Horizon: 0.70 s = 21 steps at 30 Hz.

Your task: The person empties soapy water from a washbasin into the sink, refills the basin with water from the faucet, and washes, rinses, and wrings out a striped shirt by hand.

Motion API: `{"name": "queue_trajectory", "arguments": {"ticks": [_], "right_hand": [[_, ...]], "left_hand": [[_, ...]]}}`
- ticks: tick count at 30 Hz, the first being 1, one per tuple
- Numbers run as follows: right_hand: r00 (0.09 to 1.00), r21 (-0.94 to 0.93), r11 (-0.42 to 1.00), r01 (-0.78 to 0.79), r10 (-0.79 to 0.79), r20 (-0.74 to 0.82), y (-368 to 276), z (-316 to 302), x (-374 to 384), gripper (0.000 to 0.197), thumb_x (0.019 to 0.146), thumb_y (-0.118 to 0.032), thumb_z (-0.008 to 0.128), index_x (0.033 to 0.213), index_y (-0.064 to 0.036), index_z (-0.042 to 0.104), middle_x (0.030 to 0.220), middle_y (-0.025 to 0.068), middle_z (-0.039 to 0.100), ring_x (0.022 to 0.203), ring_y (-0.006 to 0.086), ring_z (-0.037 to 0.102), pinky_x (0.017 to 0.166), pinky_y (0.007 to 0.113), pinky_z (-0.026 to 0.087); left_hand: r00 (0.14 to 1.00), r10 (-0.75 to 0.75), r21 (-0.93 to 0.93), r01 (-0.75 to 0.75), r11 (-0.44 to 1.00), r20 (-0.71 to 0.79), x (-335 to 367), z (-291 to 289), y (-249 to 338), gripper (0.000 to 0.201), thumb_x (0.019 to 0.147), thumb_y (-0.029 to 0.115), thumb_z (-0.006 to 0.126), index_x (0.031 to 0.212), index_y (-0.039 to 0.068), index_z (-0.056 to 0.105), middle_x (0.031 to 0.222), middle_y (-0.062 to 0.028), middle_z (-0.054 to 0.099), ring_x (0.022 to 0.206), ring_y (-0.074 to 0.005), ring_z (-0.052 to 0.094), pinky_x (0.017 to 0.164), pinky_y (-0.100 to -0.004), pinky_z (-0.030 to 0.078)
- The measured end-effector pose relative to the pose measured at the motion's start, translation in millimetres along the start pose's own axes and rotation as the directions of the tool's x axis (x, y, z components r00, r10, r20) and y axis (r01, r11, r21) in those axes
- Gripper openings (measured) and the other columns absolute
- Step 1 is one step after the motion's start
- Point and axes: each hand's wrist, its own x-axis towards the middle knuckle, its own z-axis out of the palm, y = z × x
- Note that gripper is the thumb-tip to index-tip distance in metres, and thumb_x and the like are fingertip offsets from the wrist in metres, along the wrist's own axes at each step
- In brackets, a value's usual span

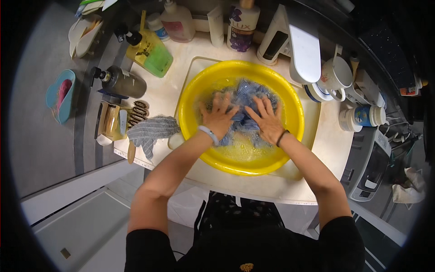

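Note:
A round yellow basin (297,149) sits on the pale countertop, holding sudsy water and a blue striped cloth (244,88) that is partly under water. Both of my hands press down on this cloth with fingers spread. My left hand (219,118) lies on its left side, a pale bangle at the wrist. On the right side rests my right hand (268,120), with a dark band at its wrist. The fingertips of both hands are partly in the water. The cloth's kind of garment cannot be made out.
Left of the basin, a grey striped cloth (154,130) lies by a hairbrush (138,113) and a dark pump bottle (122,81). Behind stand a yellow-green pump bottle (152,54), a pink pump bottle (178,22) and a white faucet (304,52). To the right are a white mug (336,75) and small jars (362,117).

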Motion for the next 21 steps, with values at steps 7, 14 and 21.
{"name": "queue_trajectory", "arguments": {"ticks": [7,14,21], "right_hand": [[0.952,-0.019,0.978,-0.21,0.209,0.222,-15,38,4,0.073,0.082,-0.034,0.056,0.146,-0.024,0.021,0.152,0.0185,0.005,0.136,0.0485,0.006,0.1,0.072,0.005],[0.965,0.698,0.716,0.021,0.167,-0.201,25,-10,-38,0.05,0.088,-0.036,0.054,0.125,-0.0014,0.05,0.13,0.022,0.044,0.121,0.0367,0.042,0.102,0.042,0.032],[0.647,0.678,0.703,0.213,0.419,-0.637,31,-242,-130,0.034,0.089,-0.032,0.058,0.089,0.0019,0.061,0.069,0.0051,0.05,0.059,0.0112,0.043,0.055,0.026,0.036]], "left_hand": [[0.993,-0.087,0.347,0.054,0.936,0.081,15,16,15,0.047,0.093,0.028,0.042,0.139,0.025,0.037,0.154,-0.0056,0.005,0.14,-0.0323,-0.01,0.098,-0.076,0.002],[0.929,0.239,-0.159,-0.291,0.943,-0.281,-16,-49,-34,0.031,0.092,0.03,0.045,0.108,0.007,0.061,0.123,-0.018,0.053,0.112,-0.0329,0.051,0.094,-0.0393,0.04],[0.518,0.216,-0.234,-0.668,0.706,-0.827,-145,-249,20,0.033,0.089,0.024,0.056,0.106,-0.004,0.06,0.105,-0.0124,0.062,0.103,-0.0189,0.057,0.091,-0.0282,0.041]]}}
